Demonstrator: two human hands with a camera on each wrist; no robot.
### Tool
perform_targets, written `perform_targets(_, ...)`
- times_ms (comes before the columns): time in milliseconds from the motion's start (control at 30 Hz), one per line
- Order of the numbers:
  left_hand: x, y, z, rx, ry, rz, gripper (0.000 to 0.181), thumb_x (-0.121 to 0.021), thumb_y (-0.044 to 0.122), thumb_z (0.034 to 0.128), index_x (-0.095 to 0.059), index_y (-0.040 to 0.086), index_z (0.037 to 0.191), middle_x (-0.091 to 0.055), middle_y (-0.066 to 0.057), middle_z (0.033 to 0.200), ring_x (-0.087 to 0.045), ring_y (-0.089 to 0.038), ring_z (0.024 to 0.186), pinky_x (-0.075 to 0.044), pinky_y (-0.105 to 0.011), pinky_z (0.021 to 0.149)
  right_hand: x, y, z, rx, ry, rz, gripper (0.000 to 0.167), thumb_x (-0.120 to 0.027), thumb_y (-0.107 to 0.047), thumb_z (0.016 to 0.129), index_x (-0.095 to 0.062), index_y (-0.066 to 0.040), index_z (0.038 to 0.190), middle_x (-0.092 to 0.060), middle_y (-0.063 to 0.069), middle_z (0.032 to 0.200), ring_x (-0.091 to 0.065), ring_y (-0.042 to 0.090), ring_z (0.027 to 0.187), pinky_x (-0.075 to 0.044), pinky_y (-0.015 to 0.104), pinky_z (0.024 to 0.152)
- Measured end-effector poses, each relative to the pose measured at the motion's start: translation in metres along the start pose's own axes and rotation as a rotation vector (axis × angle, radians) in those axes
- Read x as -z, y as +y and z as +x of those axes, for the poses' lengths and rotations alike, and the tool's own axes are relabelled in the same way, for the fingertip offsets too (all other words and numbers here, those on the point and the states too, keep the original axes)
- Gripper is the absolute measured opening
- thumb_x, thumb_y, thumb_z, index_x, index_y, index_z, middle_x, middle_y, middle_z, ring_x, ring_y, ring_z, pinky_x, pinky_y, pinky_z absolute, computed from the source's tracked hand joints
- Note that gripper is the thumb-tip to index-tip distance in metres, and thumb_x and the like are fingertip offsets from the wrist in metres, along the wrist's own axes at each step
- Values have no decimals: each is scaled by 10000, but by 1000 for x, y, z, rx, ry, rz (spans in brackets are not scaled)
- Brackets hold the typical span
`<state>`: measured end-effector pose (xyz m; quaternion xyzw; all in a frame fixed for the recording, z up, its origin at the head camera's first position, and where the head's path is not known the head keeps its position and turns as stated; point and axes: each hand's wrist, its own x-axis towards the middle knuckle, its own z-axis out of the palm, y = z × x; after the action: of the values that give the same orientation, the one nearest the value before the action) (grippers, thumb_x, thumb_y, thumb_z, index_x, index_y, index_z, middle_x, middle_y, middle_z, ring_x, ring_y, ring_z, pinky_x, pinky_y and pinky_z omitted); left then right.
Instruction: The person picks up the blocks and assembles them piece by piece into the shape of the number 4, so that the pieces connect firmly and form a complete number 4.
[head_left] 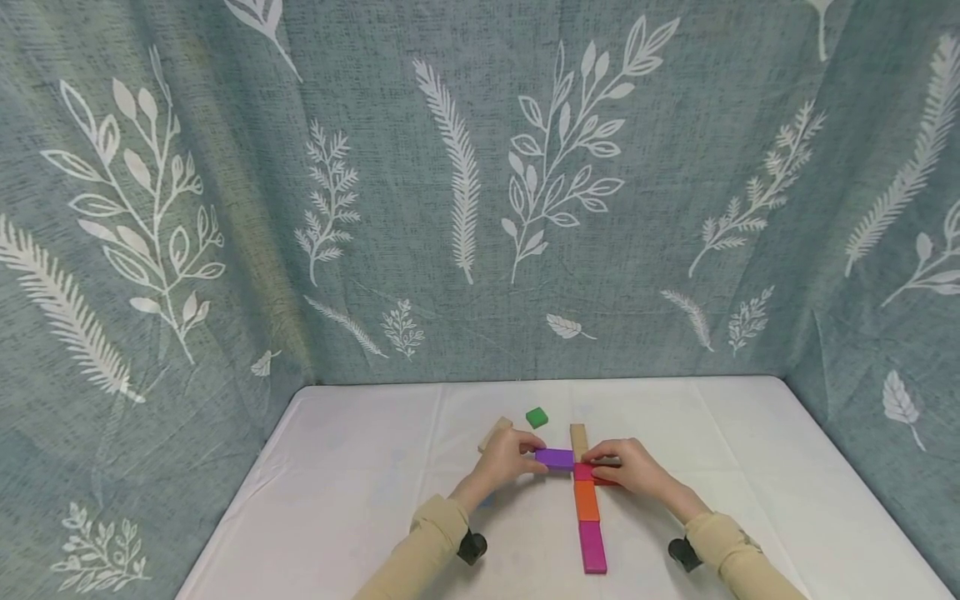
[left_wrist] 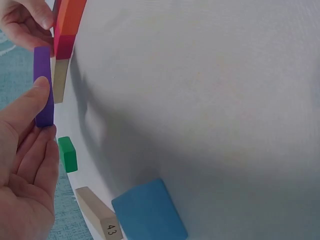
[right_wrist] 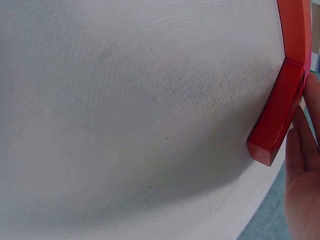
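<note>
purple block (head_left: 556, 460) juts from the left grip (head_left: 510, 457), pinched near one end between thumb and fingers.

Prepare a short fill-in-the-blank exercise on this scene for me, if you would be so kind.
1. The ____ hand pinches the purple block.
2. The red block juts out from the row on the person's ____ side.
3. The block farthest from the person is ____.

Missing words: left; right; green.
</note>
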<state>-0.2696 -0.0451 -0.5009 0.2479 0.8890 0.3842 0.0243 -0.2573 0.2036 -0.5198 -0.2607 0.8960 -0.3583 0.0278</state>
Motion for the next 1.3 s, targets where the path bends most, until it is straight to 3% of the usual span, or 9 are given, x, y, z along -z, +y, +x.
perform_targets(400, -7, -3, -3, 31, -6, 12, 301, -813, 125, 726, -724, 17, 992, -729, -101, 1004, -669, -238, 978, -544, -315, 842, 0, -1, 0, -15, -12, 6, 203, -655, -62, 869, -701, -29, 1064, -713, 97, 1034, -652, 296, 1000, -544, 413, 864)
perform_targets(1000, -15, -5, -7, 17, 14, 68, 290, -824, 141, 712, -735, 45, 971, -733, -71, 984, -654, -159, 905, -530, -248, 782, 0, -1, -1, -27, -19, 21, 212, -657, -62, 867, -697, -25, 1072, -709, 104, 1040, -648, 296, 998, -547, 410, 860)
perform_targets(1300, -19, -8, -8, 20, 14, 67, 295, -837, 144, 693, -739, 50, 955, -737, -67, 971, -661, -181, 947, -528, -270, 834, -2, 1, -2, -20, -19, 14, 212, -663, -67, 864, -700, -34, 1070, -710, 99, 1038, -648, 295, 997, -545, 414, 862)
